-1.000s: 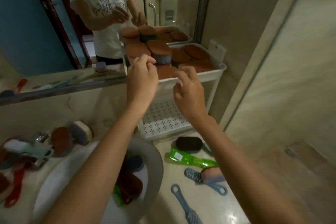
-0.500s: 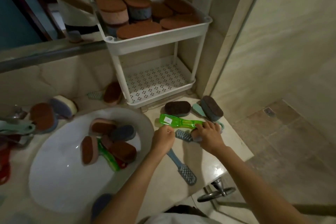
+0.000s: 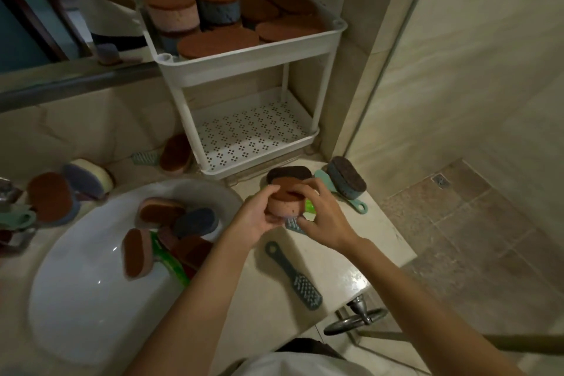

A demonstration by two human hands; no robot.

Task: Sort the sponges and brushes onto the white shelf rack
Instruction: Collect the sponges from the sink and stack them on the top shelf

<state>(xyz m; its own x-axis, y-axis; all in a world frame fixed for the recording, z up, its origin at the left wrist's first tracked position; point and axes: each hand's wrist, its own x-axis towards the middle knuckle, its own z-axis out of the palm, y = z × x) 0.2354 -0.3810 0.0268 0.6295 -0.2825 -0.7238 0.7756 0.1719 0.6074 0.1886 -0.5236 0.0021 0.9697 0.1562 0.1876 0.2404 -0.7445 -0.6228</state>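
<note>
Pink sponge (image 3: 285,200), brown scrub top, seemingly gripped by both hands.

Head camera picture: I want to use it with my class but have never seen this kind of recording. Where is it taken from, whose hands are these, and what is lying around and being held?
The camera sits on a person's head and looks down, so the two bare arms are the wearer's own. No machine is involved. The left hand and right hand together have a grip on a pink sponge with a brown scrub top, above a pale counter. Behind it stands the white shelf rack: its top tier is full of sponges, its lower tier is bare. More sponges lie in the white sink. A grey brush lies on the counter, near the hands.
</note>
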